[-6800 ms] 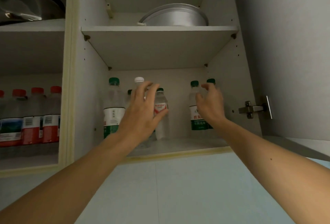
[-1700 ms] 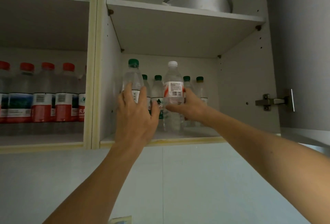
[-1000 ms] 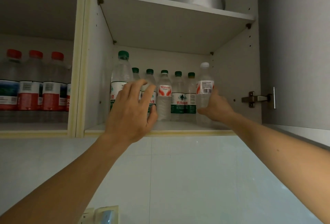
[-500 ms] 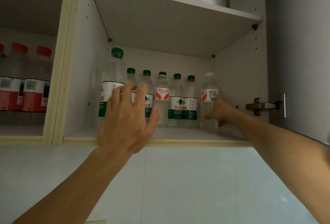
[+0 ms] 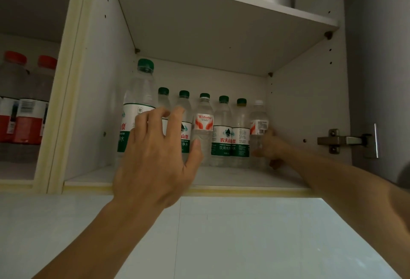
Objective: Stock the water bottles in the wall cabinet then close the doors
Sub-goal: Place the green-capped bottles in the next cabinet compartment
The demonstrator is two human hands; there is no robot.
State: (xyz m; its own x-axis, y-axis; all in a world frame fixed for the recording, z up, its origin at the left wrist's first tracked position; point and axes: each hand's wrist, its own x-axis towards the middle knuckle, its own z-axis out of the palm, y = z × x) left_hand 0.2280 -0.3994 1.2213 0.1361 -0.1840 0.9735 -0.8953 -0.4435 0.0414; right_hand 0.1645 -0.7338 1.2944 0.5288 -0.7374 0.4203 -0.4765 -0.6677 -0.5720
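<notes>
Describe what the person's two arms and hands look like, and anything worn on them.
Both forearms are bare as far as the frame shows: no sleeves, gloves, watch or bracelet. The left hand shows its back, with no ring on the fingers in view. The right hand is mostly hidden deep in the shadowed cabinet, so rings there cannot be told.

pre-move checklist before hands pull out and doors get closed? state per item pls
1. White-capped bottle upright at the right end of the row: ok.
2. Right hand off that bottle: not ok, fingers on it.
3. Left hand empty: ok, open before the row.
4. Tall green-capped bottle in line with the row: not ok, it stands forward.
5. Bottles behind the shelf edge: ok.
6. Right door open; left door: cannot tell.
</notes>
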